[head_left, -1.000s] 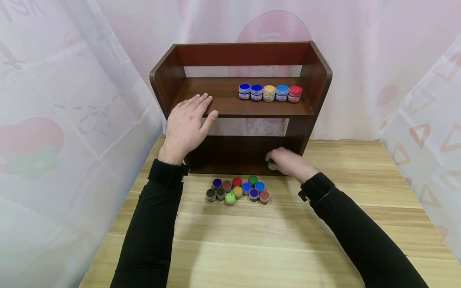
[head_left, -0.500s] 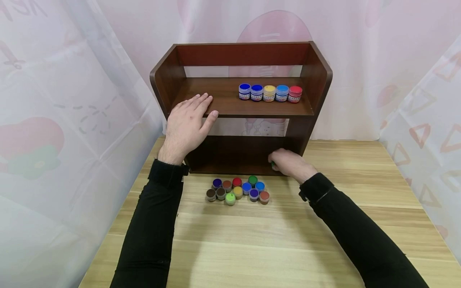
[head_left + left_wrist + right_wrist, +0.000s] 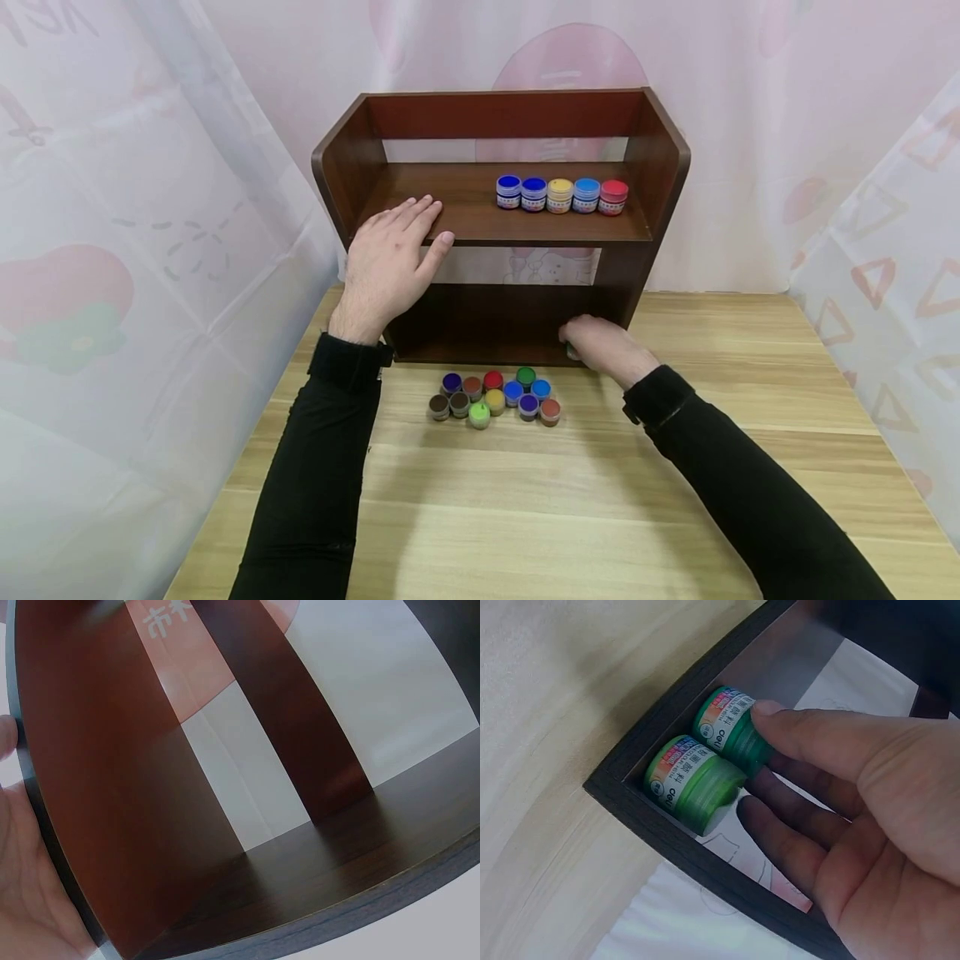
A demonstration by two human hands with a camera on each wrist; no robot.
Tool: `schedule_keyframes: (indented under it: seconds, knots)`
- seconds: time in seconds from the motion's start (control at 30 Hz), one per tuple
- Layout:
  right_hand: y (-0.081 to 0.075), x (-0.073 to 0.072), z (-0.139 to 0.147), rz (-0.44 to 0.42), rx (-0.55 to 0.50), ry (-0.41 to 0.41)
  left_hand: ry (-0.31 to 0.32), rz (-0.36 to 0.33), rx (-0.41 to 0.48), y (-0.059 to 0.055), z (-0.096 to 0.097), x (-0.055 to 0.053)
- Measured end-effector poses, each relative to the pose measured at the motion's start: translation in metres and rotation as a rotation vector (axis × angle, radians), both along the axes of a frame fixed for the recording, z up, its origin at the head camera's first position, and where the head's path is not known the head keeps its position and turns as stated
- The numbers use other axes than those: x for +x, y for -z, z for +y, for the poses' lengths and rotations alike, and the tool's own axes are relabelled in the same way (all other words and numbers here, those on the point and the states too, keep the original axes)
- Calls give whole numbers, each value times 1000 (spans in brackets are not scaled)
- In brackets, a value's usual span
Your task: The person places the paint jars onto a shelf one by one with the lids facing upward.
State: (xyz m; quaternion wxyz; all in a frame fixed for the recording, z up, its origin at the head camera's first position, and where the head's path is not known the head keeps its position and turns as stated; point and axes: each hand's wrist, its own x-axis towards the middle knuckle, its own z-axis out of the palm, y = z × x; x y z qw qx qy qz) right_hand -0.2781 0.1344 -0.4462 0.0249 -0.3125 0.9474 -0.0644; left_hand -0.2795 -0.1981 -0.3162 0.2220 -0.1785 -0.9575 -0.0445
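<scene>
My left hand (image 3: 390,262) rests with straight fingers on the left front part of the brown shelf unit's upper board (image 3: 457,218); its palm (image 3: 34,892) shows beside a board edge in the left wrist view. At the right end of the lower board, my right hand (image 3: 603,346) pinches a dark green paint jar (image 3: 735,727) between thumb and fingers. Right beside that jar, in the corner of the unit, stands a light green paint jar (image 3: 694,784). In the head view the hand hides most of both jars.
Several paint jars stand in a row on the upper board, ending with a red jar (image 3: 613,197). On the wooden table (image 3: 480,508), in front of the unit, several more are grouped, including a lime green jar (image 3: 479,414) and a yellow jar (image 3: 495,402).
My right hand has shifted slightly right and down at the lower board's right end, with less green showing beneath it. The left hand has stayed in place.
</scene>
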Motion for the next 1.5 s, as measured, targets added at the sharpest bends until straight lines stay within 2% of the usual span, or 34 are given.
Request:
schedule_keyframes:
  seconds: [0.13,0.27,0.47,0.67,0.8,1.07,1.3,1.5]
  knots:
    - [-2,5,1,33,-2,-22,0,1,1,0,1,0]
    - [-3,13,3,25,-45,-28,-2,-1,-1,1,0,0]
    - [2,25,6,-6,-108,-13,-4,-3,1,1,0,-1]
    - [7,37,6,1,-155,-42,-4,-5,3,1,-1,-1]
    - [9,42,7,40,-178,-112,-4,0,4,1,-1,-2]
    - [15,46,13,64,-144,-292,-1,1,0,1,0,-1]
    - [22,48,14,96,-197,-467,-1,8,1,1,0,-2]
    - [30,52,12,91,-201,-532,0,1,5,1,0,-2]
